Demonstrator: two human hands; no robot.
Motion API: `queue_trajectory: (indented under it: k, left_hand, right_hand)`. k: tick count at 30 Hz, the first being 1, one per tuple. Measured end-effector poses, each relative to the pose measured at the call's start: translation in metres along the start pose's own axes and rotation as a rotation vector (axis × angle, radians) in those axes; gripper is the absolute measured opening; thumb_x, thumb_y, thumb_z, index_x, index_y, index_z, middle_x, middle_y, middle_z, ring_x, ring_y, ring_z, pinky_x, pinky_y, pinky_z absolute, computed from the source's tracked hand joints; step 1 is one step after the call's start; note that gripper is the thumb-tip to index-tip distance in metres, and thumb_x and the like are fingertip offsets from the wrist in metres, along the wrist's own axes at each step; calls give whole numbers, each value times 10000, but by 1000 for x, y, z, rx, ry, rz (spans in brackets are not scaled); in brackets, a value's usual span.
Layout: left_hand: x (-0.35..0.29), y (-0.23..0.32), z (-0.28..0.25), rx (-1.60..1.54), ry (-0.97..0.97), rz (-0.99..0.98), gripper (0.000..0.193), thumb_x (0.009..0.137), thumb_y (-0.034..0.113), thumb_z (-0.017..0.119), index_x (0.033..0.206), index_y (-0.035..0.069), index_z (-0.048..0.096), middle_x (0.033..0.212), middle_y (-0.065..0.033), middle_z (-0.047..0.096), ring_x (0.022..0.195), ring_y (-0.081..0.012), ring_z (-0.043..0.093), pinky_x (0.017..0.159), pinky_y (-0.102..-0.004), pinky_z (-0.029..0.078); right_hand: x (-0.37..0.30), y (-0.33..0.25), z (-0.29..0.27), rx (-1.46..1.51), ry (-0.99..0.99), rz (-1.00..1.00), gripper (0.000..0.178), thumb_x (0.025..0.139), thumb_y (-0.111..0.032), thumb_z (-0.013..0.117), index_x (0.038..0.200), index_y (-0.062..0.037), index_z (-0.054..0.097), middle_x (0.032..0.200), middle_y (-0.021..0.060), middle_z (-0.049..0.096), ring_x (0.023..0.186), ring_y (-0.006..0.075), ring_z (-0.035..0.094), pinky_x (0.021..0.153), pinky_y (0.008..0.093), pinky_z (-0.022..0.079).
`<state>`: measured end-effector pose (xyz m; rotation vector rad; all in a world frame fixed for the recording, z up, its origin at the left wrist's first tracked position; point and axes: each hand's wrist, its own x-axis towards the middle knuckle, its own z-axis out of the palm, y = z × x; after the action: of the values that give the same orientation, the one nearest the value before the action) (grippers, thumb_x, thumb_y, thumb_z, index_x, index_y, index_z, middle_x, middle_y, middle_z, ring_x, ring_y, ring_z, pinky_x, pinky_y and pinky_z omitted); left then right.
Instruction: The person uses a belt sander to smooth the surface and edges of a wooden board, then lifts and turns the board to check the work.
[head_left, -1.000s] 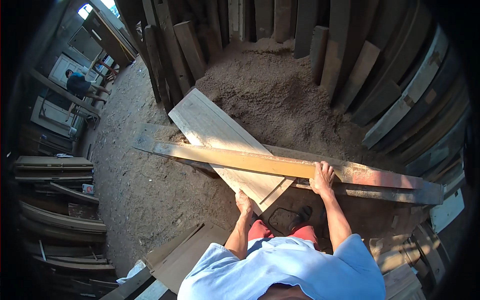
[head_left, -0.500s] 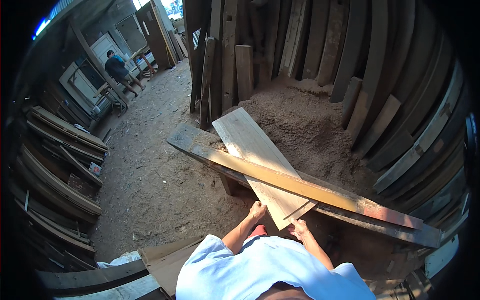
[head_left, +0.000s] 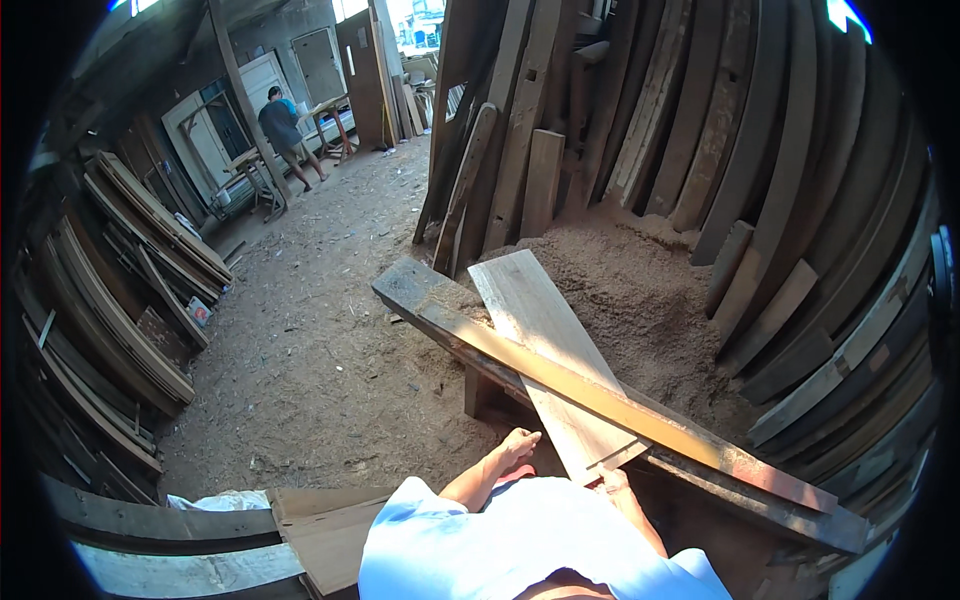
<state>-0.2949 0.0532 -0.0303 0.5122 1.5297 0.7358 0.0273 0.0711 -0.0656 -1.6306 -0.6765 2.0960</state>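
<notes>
A pale wooden board [head_left: 550, 320] lies slantwise, its near end toward me. Across its top runs a long yellowish beam [head_left: 600, 398], reddish toward its right end. Below both is a weathered grey timber [head_left: 408, 284]. My right hand [head_left: 617, 487] is closed at the board's near end, fingers partly hidden under it. A dark line crosses the board near that end. Left of the board, and apart from it, is my left hand [head_left: 518, 445], its fingers curled in; whether it holds something small, I cannot make out.
Upright planks [head_left: 650, 110] lean along the far and right sides, above heaped sawdust [head_left: 640, 290]. Stacked boards [head_left: 120, 310] line the left. A flat brown panel [head_left: 320, 525] lies near my left side. Far off, a person [head_left: 285, 130] stands by a workbench.
My left hand has come away from the board's left edge. The right hand has stayed at the near end. The whole view has shifted, with the scene lower and further right.
</notes>
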Motion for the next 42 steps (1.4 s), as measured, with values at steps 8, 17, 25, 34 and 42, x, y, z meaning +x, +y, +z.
queue_trajectory:
  k: [8,17,25,34,42]
  left_hand:
    - [38,39,32,-345,110,-39,233,952,261,713,1111,127,608,987,-26,629,849,-175,590,731,-370,523]
    - [76,24,6,-287,35,94,222,950,255,708,1108,121,627,958,-19,685,808,-170,652,720,-379,568]
    - [42,30,35,-433,-83,42,136,945,139,705,1030,135,600,821,15,629,695,-121,637,681,-373,622]
    - [-34,-75,206,-509,-325,-113,132,953,197,684,862,133,613,790,30,563,738,-126,558,735,-364,562]
    - [-2,-56,202,-653,-260,-240,288,943,371,733,969,117,600,876,-29,636,727,-178,623,756,-430,584]
  right_hand:
    - [-7,7,11,65,42,-43,311,970,-239,670,1229,-84,594,1093,118,717,973,305,698,843,553,507]
    - [-15,6,21,135,32,-91,310,970,-236,677,1223,-77,595,1092,124,715,974,302,701,813,547,528]
    - [-21,19,-27,210,-111,-111,389,964,-204,699,1282,-28,560,1126,120,695,984,266,705,737,511,592]
    - [-119,91,-208,335,182,-53,552,980,-220,685,1437,-16,452,1317,139,593,1074,279,660,833,531,581]
    - [-135,104,-253,428,575,-29,776,987,-321,665,1569,-48,231,1490,180,447,1255,370,556,934,598,514]
